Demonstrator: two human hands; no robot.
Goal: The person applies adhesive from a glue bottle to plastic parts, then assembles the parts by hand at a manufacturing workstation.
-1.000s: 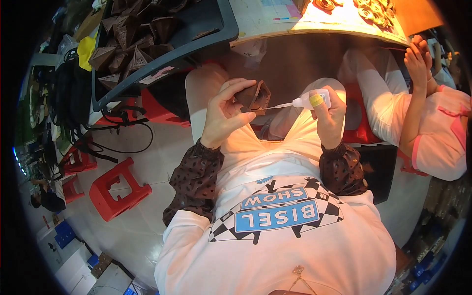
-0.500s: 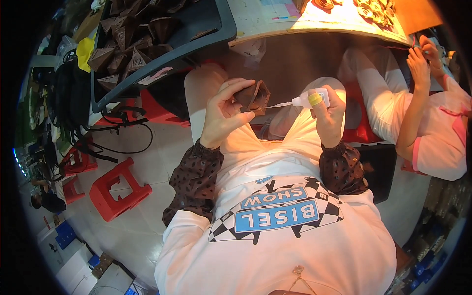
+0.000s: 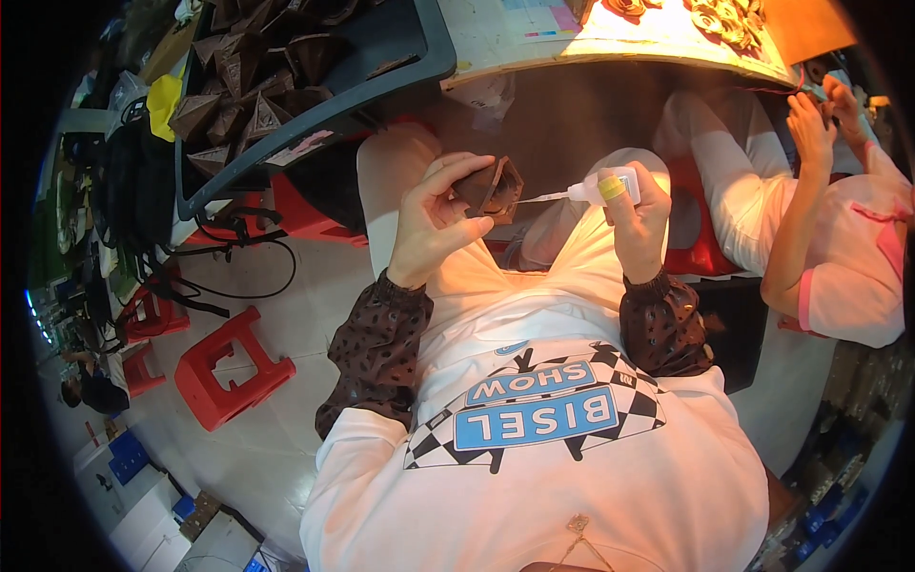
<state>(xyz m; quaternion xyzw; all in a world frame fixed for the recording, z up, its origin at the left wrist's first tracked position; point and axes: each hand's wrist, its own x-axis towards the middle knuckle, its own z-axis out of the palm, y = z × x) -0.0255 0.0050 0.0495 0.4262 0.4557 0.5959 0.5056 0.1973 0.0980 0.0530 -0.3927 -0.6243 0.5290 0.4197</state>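
Above my lap, my left hand (image 3: 434,217) is closed round a small brown faceted piece (image 3: 495,190), its hollow, open side turned to the right. My right hand (image 3: 637,217) grips a white glue bottle (image 3: 604,187) with a long thin nozzle, a yellow band showing round the thumb. The bottle lies nearly level, and its nozzle tip reaches the rim of the brown piece's opening. Whether any glue is coming out is too small to tell. Similar brown pieces (image 3: 268,119) lie heaped in a dark tray (image 3: 437,43) at the upper left.
A brightly lit table (image 3: 534,59) holding brown rose-like pieces (image 3: 726,24) stands ahead. At the right sits a co-worker (image 3: 843,224) with both hands raised near the table edge. A red stool (image 3: 229,367) stands on the floor at the left, near a black cable (image 3: 286,272).
The nozzle tip has shifted very slightly along the brown piece's opening. My left hand has barely moved. The co-worker's hands have moved a little.
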